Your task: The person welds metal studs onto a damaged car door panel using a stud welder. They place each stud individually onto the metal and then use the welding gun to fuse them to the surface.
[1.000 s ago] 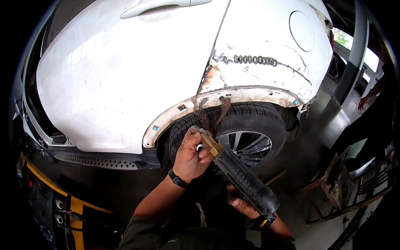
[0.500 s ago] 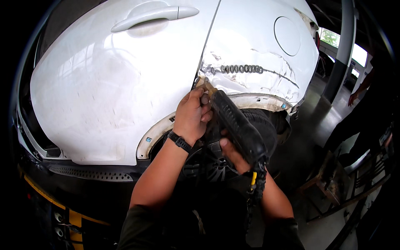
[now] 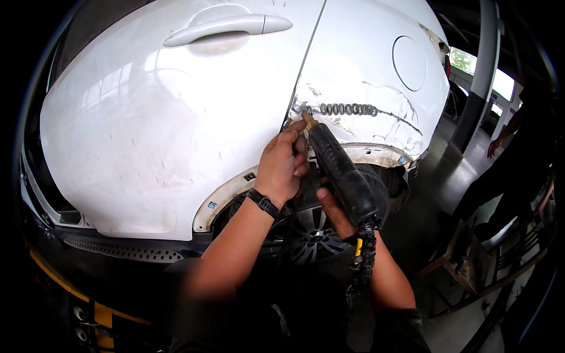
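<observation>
My right hand (image 3: 335,215) is wrapped round a black dent-pulling welding gun (image 3: 341,170), its thumb showing and most fingers hidden behind the body. The gun's brass-coloured tip touches, or nearly touches, the creased white rear panel (image 3: 376,65) beside the door seam. Just left of that tip, my left hand (image 3: 281,165) has its fingers pinched together; what they hold, if anything, is too small to make out. A row of metal rings (image 3: 348,109) stands along the dent, right of the tip. A dark cable (image 3: 365,253) hangs from the gun's rear end.
Left of the seam is the white car door (image 3: 147,129) with its handle (image 3: 229,28). Below the panel are the bare wheel arch (image 3: 376,154) and a spoked wheel (image 3: 315,238). At right, a person in dark clothes (image 3: 500,170) stands near a wooden stool (image 3: 462,259).
The gun's tip has risen on the panel, closer to the line of the rings. My left hand has shifted slightly right along with it. The car sits a little lower in view.
</observation>
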`<action>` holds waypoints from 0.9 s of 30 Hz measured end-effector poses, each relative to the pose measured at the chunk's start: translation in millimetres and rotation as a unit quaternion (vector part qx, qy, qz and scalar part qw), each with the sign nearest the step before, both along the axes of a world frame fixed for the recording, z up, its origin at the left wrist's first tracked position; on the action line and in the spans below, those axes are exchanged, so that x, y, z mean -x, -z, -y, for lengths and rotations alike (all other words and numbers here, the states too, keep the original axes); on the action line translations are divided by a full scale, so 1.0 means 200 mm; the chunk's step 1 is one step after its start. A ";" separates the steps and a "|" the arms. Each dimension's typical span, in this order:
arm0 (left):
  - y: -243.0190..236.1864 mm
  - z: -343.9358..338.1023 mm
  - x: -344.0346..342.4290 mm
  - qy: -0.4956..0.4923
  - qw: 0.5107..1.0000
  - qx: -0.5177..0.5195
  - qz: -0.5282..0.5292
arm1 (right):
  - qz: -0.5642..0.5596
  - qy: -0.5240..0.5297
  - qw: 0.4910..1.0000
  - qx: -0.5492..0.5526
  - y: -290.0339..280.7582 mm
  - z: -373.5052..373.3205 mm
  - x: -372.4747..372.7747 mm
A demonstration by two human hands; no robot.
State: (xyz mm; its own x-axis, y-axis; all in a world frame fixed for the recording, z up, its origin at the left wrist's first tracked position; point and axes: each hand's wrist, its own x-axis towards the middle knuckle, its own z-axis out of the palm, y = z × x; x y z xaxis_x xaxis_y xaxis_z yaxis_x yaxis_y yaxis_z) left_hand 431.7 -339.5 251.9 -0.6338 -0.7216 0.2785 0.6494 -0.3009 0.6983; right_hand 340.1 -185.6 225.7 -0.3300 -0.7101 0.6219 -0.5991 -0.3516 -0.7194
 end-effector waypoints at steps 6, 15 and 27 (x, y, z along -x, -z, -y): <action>-0.01 -0.01 -0.02 0.003 1.000 0.006 0.002 | -0.043 0.009 0.999 0.021 -0.06 -0.01 0.00; 0.02 0.01 -0.01 0.022 0.999 0.023 -0.031 | -0.042 0.016 0.999 -0.026 -0.04 -0.01 0.05; 0.01 0.02 -0.04 0.052 0.998 0.012 -0.041 | 0.000 0.038 0.997 -0.068 -0.11 -0.04 0.07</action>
